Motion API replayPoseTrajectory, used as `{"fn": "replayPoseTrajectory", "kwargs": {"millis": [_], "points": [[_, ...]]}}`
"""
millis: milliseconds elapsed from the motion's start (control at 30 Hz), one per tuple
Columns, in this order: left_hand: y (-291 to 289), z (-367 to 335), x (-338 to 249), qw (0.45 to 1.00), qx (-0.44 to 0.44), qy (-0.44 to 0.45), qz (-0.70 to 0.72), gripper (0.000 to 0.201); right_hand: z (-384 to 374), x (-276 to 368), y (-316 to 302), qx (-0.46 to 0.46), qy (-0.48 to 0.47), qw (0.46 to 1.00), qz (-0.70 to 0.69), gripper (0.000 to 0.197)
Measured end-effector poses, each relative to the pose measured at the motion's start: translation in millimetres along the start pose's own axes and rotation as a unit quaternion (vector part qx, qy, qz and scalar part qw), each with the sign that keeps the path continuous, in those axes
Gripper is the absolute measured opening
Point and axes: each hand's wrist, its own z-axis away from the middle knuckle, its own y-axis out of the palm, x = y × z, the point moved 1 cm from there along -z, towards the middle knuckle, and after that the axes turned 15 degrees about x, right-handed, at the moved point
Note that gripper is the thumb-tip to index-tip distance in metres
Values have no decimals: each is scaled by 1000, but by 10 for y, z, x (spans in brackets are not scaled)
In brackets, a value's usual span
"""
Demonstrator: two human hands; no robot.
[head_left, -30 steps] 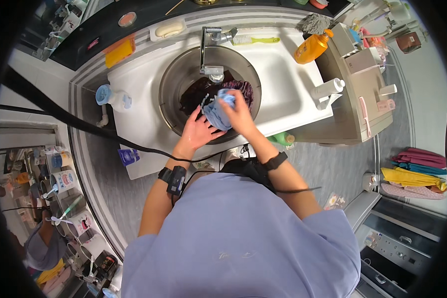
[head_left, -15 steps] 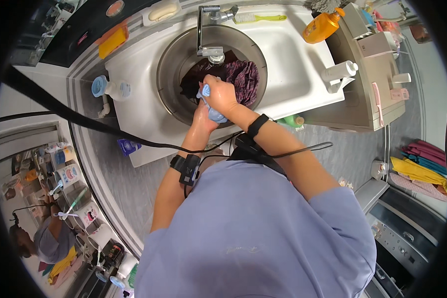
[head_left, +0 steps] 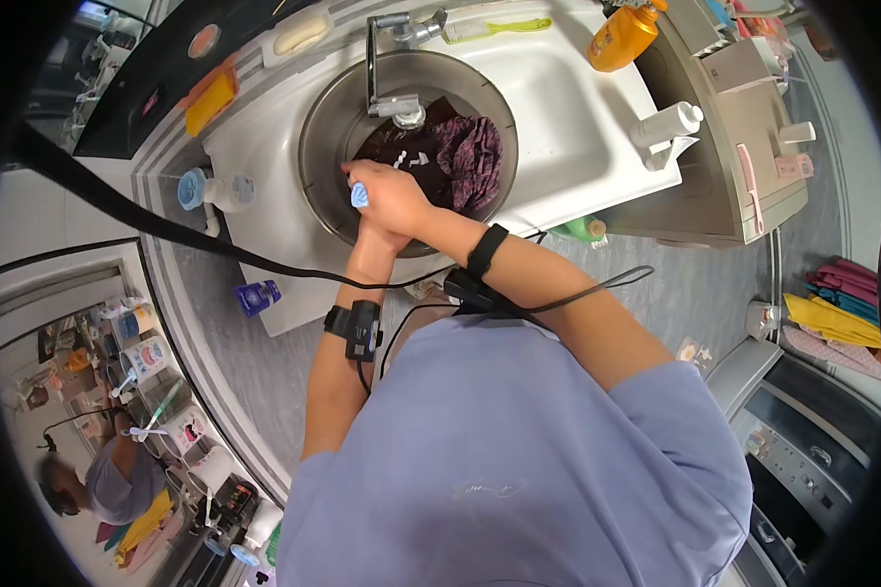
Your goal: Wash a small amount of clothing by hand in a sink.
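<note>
Over the left side of a round metal basin (head_left: 308, 161), my two hands are pressed together around a bunched light-blue cloth (head_left: 359, 196). My right hand (head_left: 398, 199) is closed on it on top, and a small fold pokes out of the fist. Tucked beneath, my left hand (head_left: 384, 237) is mostly covered, its fingers hidden; it appears to grip the same cloth. Inside the basin lie a dark brown cloth (head_left: 394, 147) with white specks and a purple-black patterned cloth (head_left: 472, 161). A chrome faucet (head_left: 392, 105) reaches over them.
The basin stands in a white sink (head_left: 558, 137). Behind it lie a green brush (head_left: 499, 29) and a soap bar (head_left: 301, 32). An orange pump bottle (head_left: 625, 41) and a white bottle (head_left: 668, 124) stand at right. A black cable (head_left: 196, 249) crosses my left forearm.
Both hands have shifted left within the basin, still together. My right hand has turned over the cloth, so less of the light-blue cloth shows. More of the dark brown cloth is exposed.
</note>
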Motion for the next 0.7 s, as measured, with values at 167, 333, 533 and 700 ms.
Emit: {"fn": "replayPoseTrajectory", "kwargs": {"millis": [167, 333, 533, 700], "points": [[382, -57, 20, 998, -52, -28, 24, 32, -6, -365, 80, 16, 155, 985, -73, 27], [-399, 131, -223, 998, -34, 32, -44, 27, 230, 52, 49, 93, -32, 980, -173, 19], [51, -84, -62, 999, -43, 1, -33, 31, 34, -241, 9, 79, -56, 988, -117, 25], [311, -97, -56, 996, -85, -10, -22, 33, -5, -376, 2, 89, 36, 977, -188, 21]]}}
